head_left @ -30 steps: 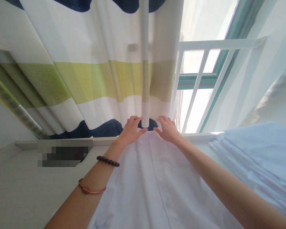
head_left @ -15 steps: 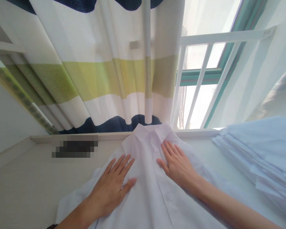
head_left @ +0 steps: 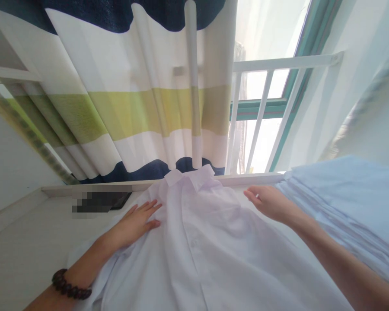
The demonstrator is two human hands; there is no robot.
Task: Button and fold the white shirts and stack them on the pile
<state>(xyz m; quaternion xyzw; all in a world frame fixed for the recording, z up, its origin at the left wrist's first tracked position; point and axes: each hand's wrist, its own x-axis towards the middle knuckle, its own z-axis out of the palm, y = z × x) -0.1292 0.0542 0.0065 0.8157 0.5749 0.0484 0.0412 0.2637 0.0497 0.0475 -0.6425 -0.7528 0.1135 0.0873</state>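
Observation:
A white button-up shirt point(head_left: 214, 242) lies spread on the pale surface, front side up, its collar point(head_left: 194, 177) close to the back ledge. My left hand point(head_left: 134, 226) rests open on the shirt's left shoulder, fingers spread, with a dark beaded bracelet at the wrist. Off the shirt's right shoulder, my right hand point(head_left: 267, 203) hovers or rests with its fingers curled together. Whether those fingers pinch anything is too unclear to tell. Several folded light-blue cloths point(head_left: 353, 194) are stacked just right of my right forearm.
A dark flat object point(head_left: 121, 201), partly pixelated, lies at the back left. Behind the ledge point(head_left: 142, 185) hangs a striped curtain point(head_left: 123, 112). White rails point(head_left: 262, 108) stand before the window at the back right.
My left hand has slid left across the shirt. My right hand has moved right, off the shirt's chest, and its fingers have curled. The collar has shifted left and looks more rumpled.

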